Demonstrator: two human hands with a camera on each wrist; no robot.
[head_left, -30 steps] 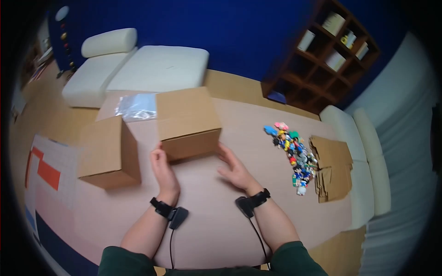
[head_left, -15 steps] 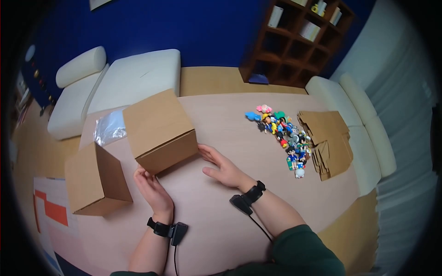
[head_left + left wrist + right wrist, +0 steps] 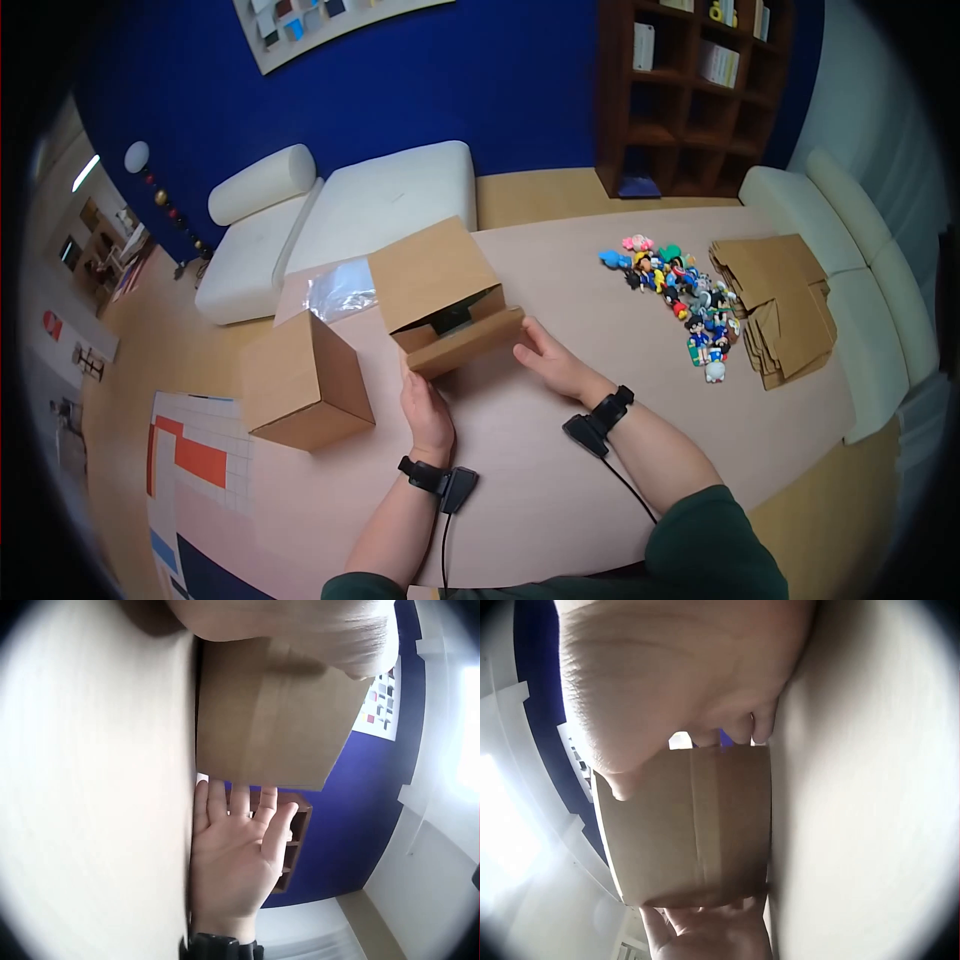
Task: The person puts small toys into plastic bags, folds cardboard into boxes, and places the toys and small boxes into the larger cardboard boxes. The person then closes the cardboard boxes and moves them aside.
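In the head view a brown cardboard box [image 3: 435, 275] stands at the middle of the table. Its front flap [image 3: 468, 342] tilts out toward me, and a gap above it shows the dark inside. My left hand [image 3: 428, 415] is at the box's near left corner, fingers extended along its side. My right hand [image 3: 560, 365] lies at the flap's right end with its fingers fairly straight. In the left wrist view the right hand [image 3: 236, 859] faces palm up to the camera, fingertips at the box's edge. The right wrist view has the flap [image 3: 694, 825] between both hands.
A second cardboard box [image 3: 305, 385] stands left of the first. A clear plastic bag [image 3: 342, 290] lies behind. Toward the right are a heap of small toy figures [image 3: 690, 300] and flattened cardboard [image 3: 785, 305]. White seats [image 3: 395, 205] stand beyond the table [image 3: 560, 480].
The box's front was closed in the earlier frames; its flap now leans out with a gap above it. Both hands stayed at its sides while the head view swung about.
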